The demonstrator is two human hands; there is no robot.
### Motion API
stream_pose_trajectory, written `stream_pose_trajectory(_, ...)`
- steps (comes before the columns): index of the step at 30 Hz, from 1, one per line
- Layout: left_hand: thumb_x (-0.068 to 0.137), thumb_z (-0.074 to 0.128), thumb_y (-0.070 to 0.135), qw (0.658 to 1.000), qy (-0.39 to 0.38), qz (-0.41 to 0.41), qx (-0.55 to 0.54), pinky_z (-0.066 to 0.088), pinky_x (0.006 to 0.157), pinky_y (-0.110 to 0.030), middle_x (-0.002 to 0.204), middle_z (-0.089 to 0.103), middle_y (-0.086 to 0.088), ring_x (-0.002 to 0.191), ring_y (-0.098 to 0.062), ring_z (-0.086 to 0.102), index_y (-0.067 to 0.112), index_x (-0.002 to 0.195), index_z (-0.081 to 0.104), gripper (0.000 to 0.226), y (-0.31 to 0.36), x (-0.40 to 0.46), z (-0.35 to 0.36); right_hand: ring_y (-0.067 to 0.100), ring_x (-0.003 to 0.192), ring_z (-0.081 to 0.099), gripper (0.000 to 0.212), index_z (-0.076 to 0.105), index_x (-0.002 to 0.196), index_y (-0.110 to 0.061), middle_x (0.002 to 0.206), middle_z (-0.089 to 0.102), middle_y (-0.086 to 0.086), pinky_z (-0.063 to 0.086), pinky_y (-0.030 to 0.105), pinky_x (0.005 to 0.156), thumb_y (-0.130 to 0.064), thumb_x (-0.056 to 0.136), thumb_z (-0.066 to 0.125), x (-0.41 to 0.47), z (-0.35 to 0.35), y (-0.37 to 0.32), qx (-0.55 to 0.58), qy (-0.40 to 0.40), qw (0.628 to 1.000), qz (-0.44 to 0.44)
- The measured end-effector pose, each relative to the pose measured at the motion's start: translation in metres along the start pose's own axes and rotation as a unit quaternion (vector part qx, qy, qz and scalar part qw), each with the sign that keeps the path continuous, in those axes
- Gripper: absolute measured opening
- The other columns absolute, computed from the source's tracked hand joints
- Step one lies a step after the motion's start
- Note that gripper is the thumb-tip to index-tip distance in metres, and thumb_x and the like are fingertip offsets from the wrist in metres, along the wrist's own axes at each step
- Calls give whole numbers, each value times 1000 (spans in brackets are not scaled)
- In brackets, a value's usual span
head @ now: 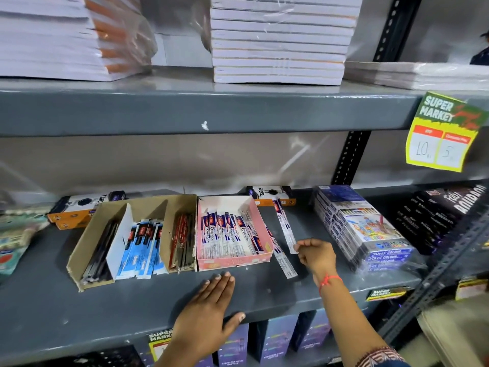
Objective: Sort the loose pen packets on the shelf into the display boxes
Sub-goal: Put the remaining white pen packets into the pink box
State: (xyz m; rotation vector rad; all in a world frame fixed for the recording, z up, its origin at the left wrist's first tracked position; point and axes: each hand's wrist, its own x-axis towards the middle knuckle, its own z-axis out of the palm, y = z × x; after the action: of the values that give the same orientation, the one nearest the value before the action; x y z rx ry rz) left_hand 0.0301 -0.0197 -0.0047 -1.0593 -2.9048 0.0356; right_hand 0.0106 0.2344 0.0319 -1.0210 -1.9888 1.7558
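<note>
The right hand (315, 254) pinches the near end of a loose packet (284, 223) whose length runs toward the shelf's (132, 300) back, just right of the pink box (260, 234); the left hand (209, 308) lies flat and empty at the front edge.

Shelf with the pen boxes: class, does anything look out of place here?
Yes. Two loose pen packets lie outside the pink display box, on the bare shelf to its right. The right hand pinches one loose packet; the other packet lies alongside the box wall.
</note>
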Motion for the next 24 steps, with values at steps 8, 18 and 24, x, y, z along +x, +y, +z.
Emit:
stream_pose_trajectory(8, 94, 2, 57, 999, 41, 5, 20, 7, 105, -23, 117, 68, 4, 105, -11, 64, 19, 114, 68, 79, 0, 2, 4, 9, 45, 44, 31, 66, 66, -9, 58, 60, 4, 42, 10, 41, 13, 85, 53, -30, 19, -16, 158, -84, 983, -49)
stream_pose_trajectory(18, 93, 4, 59, 999, 39, -3, 8, 6, 107, -23, 119, 67, 4, 106, -11, 64, 19, 114, 68, 78, 0, 3, 6, 11, 42, 43, 33, 66, 63, -6, 53, 60, 5, 41, 12, 39, 15, 83, 50, -41, 38, -21, 156, -106, 980, -55)
stream_pose_trajectory(24, 92, 6, 59, 999, 34, -12, -17, 7, 107, -23, 117, 68, 6, 105, -9, 64, 20, 113, 69, 77, -1, 3, 5, 13, 47, 49, 35, 66, 56, -15, 55, 63, 1, 47, 17, 45, 9, 80, 58, -36, 58, -33, 37, -110, 991, -63)
